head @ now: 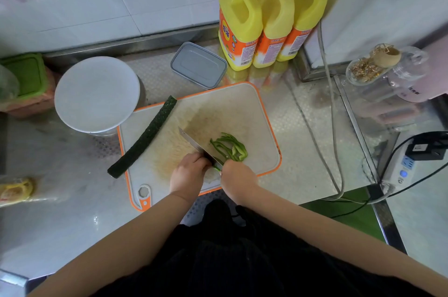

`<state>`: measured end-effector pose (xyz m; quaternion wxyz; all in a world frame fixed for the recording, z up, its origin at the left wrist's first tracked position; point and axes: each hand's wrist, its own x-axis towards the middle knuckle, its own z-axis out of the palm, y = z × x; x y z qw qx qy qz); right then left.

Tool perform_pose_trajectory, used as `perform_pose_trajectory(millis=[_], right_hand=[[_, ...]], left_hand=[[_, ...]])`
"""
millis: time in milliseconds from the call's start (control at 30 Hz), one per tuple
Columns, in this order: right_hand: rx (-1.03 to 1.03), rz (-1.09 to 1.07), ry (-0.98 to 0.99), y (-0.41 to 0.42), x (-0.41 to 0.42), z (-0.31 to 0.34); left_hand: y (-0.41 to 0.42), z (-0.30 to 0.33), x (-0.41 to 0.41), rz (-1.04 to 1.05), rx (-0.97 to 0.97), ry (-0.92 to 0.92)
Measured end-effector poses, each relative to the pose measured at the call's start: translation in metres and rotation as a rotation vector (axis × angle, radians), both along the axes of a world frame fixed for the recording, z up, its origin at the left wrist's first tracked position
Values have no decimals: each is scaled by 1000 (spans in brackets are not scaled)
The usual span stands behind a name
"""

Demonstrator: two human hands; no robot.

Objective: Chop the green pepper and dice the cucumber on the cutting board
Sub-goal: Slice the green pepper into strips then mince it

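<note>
A beige cutting board [242, 102] with an orange rim lies on the steel counter. Cut green pepper strips [230, 146] are piled on it to the right of a knife blade [194, 142]. My right hand [236, 178] grips the knife handle at the board's near edge, and the blade points away to the left. My left hand [189, 173] sits just left of the blade with its fingers curled down on the uncut pepper, which is mostly hidden under it. A long dark cucumber [145, 136] lies whole and slanted across the board's left edge.
A white round lid or plate [97, 93] stands left of the board, with a grey-lidded box [197, 65] behind. Three yellow bottles [266, 20] stand at the back. A glass jar [378, 66], cables and a power strip [400, 170] are to the right.
</note>
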<state>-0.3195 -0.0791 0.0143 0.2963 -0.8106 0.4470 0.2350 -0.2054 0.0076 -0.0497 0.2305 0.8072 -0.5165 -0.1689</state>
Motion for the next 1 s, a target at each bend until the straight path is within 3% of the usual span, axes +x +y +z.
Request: perform_pose_trajectory(millis=[167,733,1000], right_hand=[[38,24,20,-2,-13,-3],[34,-215,-33,-12,-19,-3],[36,-131,-57,-4,-17,3]], left_hand=[[2,-1,1,6,-21,-13],[5,-15,13,-110,-89,-98],[8,-13,11,-94,-109,-125]])
